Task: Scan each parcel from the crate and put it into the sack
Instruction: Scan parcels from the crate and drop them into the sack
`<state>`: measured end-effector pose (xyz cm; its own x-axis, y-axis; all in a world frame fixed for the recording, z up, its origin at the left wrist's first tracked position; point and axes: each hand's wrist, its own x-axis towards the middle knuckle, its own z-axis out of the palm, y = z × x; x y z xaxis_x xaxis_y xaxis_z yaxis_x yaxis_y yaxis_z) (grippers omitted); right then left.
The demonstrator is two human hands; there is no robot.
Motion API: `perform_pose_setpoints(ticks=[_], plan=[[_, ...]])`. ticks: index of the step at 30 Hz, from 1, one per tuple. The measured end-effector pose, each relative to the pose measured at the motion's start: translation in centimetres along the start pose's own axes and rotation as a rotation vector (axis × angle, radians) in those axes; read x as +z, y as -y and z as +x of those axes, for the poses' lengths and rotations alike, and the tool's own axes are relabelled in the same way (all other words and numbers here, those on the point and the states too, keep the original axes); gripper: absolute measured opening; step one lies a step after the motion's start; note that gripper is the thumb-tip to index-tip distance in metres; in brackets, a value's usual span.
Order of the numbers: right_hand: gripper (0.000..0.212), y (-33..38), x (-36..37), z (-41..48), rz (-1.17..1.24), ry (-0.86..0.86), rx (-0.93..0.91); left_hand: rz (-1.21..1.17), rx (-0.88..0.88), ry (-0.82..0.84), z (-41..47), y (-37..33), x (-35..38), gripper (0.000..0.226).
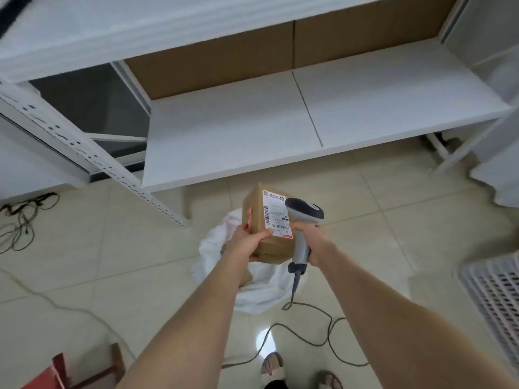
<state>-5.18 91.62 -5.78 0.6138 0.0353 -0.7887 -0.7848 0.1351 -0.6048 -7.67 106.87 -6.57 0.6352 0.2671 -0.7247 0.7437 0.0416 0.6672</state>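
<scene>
we're seeing left hand (247, 242) gripping cardboard parcel (269, 234), long axis pointing away, label (276, 213) unreadable; right hand (311, 237) gripping scanner (304, 217).

The open mouth of the sack (266, 293) lies straight below the box (255, 209), open air between. The scanner (304, 211) crowds the box's right side; its cable (295, 287) loops over the floor (393, 226) by the sack. The shelf (238, 130) and its post (118, 175) stand beyond, the crate (500, 299) far right.
</scene>
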Motion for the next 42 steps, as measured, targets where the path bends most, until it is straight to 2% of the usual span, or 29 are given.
perform_pose_setpoints(ticks=[8,16,20,24,28,32,35,36,39,42], plan=[[0.026,-10.6,4.3,19.3,-0.089,-0.011,0.037,-0.114,-0.134,-0.041,17.2,12.7,-1.2,0.042],[0.009,-21.8,5.5,35.1,-0.182,-0.009,-0.009,-0.119,-0.233,-0.045,31.8,25.0,0.0,0.048],[0.012,-25.0,6.4,39.8,-0.240,-0.006,-0.017,-0.111,-0.239,-0.051,36.6,28.5,0.2,0.046],[0.032,-27.3,7.6,41.9,-0.284,0.068,0.041,-0.041,-0.246,-0.097,38.9,31.0,-0.2,0.042],[0.039,-27.1,7.6,41.1,-0.251,0.046,0.068,0.015,-0.248,-0.109,38.6,30.6,-0.6,0.039],[0.043,-24.2,6.4,37.5,-0.189,-0.010,0.076,0.143,-0.209,-0.144,36.0,27.3,-0.6,0.029],[0.013,-20.9,4.5,32.8,-0.117,-0.020,0.086,0.236,-0.151,-0.182,32.5,23.4,-0.4,0.034],[0.009,-19.8,3.7,31.1,-0.095,-0.029,0.094,0.264,-0.137,-0.191,31.0,21.9,-0.2,0.037],[0.009,-16.3,1.3,25.2,-0.034,-0.068,0.072,0.326,-0.082,-0.184,26.0,16.5,0.4,0.037],[0.013,-12.4,-1.0,19.0,0.024,-0.138,0.037,0.424,-0.015,-0.078,20.2,10.2,2.0,0.034]])
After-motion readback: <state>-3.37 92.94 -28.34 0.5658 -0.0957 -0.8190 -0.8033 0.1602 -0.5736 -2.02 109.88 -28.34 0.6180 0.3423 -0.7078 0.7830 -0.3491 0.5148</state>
